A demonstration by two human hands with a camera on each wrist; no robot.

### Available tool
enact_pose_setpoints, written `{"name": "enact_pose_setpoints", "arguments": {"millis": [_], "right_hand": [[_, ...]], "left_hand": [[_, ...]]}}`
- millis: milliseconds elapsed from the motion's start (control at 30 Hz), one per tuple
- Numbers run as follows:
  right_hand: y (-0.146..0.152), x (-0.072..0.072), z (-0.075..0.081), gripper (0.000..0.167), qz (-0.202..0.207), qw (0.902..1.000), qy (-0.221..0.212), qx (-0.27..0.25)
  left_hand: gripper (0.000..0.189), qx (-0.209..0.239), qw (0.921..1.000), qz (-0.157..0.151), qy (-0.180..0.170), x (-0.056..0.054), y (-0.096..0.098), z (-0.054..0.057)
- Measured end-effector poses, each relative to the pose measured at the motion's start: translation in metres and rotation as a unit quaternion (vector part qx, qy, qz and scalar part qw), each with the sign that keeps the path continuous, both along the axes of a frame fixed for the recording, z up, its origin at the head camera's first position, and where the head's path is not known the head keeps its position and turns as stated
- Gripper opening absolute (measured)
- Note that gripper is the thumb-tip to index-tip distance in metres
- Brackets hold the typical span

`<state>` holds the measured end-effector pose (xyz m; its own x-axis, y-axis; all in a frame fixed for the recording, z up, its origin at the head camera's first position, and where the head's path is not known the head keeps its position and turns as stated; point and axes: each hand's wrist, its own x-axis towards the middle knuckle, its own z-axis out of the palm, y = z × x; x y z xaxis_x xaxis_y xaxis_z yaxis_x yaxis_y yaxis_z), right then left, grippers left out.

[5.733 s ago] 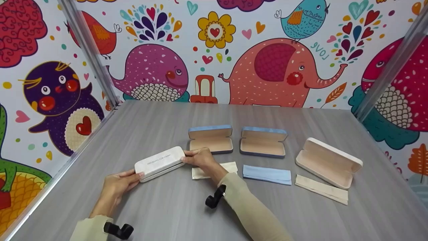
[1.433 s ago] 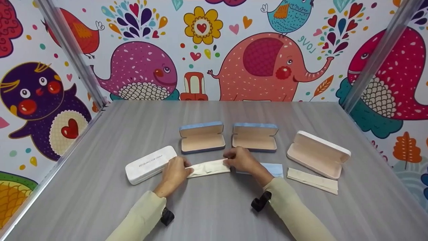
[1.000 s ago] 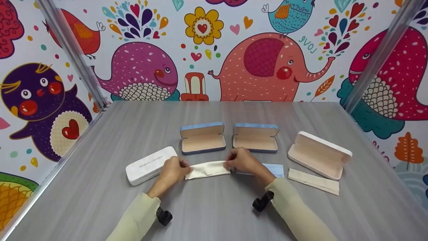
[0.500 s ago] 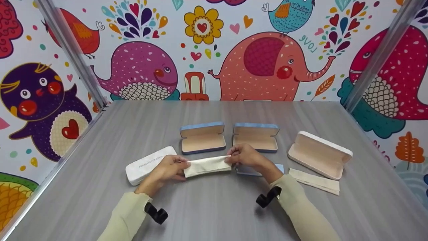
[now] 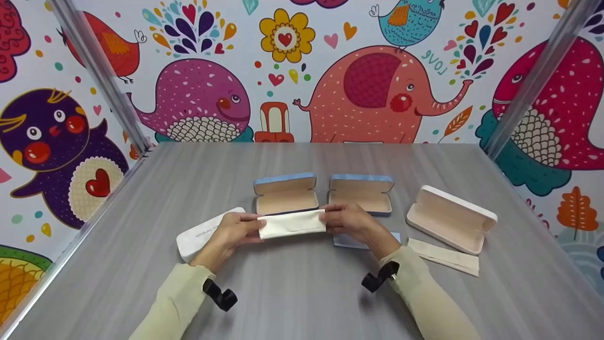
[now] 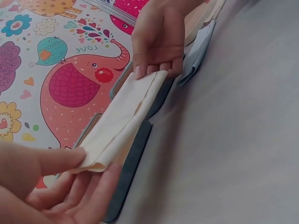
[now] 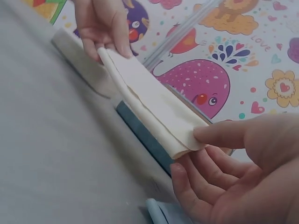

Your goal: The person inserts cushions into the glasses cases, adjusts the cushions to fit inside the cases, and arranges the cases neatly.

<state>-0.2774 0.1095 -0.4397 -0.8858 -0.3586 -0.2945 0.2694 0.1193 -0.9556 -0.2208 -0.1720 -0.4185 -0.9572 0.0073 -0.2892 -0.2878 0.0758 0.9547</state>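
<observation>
A folded cream cloth is stretched level between both hands, raised off the table. My left hand pinches its left end, thumb on top and fingers underneath. At the other end my right hand grips it the same way. In the right wrist view, the cloth shows a long folded flap along one side. Directly behind it stands an open blue glasses case with a peach lining, its front edge partly covered by the cloth. A closed white glasses case lies partly hidden behind the left hand.
A second open blue glasses case stands to the right, with a folded light-blue cloth partly behind the right hand. Farther right are an open white glasses case and a folded beige cloth on the grey table.
Both hands have left the white case, which now lies closed at the left. They have taken the cream cloth by its ends and lifted it up toward the left blue case.
</observation>
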Motion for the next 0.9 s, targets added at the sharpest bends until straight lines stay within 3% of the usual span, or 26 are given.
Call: {"name": "enact_pose_setpoints", "arguments": {"millis": [133, 400, 700, 900], "right_hand": [[-0.003, -0.002, 0.0, 0.029, -0.019, 0.9994, -0.013, -0.027], [-0.008, -0.009, 0.008, 0.012, -0.045, 0.9985, -0.006, -0.031], [-0.017, -0.02, 0.013, 0.015, -0.061, 0.998, 0.015, -0.002], [-0.023, -0.027, 0.017, 0.018, -0.069, 0.9974, 0.02, 0.003]], "left_hand": [[0.04, 0.011, 0.9998, 0.011, -0.011, -0.005, 0.0, 0.002], [0.045, 0.028, 0.9988, 0.031, -0.025, -0.015, -0.002, 0.007], [0.046, -0.018, 0.9976, 0.047, -0.047, -0.03, -0.005, 0.01], [0.042, -0.019, 0.9968, 0.056, -0.054, -0.038, -0.008, 0.012]]}}
